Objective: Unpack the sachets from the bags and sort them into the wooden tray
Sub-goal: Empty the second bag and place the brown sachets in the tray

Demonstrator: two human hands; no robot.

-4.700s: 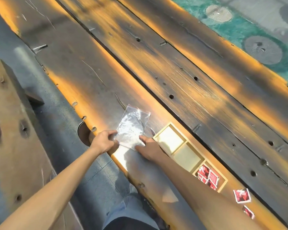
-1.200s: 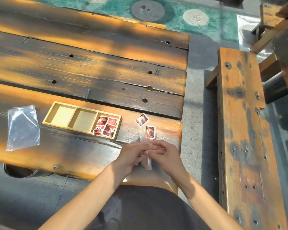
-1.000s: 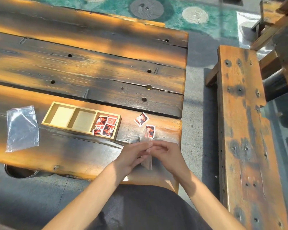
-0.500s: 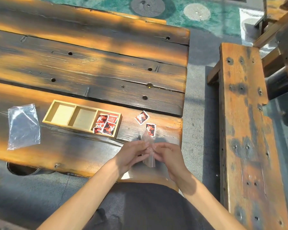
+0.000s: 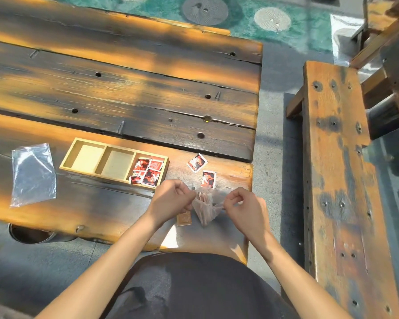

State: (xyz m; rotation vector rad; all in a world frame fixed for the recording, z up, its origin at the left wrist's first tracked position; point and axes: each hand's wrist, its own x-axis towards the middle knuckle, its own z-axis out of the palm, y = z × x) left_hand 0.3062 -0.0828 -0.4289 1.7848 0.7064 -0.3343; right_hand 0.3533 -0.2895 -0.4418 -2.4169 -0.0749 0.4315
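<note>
An empty clear bag (image 5: 32, 174) lies flat near the table's (image 5: 124, 93) left end. The wooden tray (image 5: 83, 141) sits beside it, red sachets (image 5: 148, 171) in its rightmost compartment. At the near edge, a second bag (image 5: 204, 209) is pinched by the left hand (image 5: 171, 199) and right hand (image 5: 244, 208). Two loose sachets (image 5: 197, 162) lie near the right corner.

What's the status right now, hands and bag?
Left hand and right hand each pinching the bag, pulling it open. Brown sachets inside. Tray: red sachets in right slot only. Nothing blocking.
</note>
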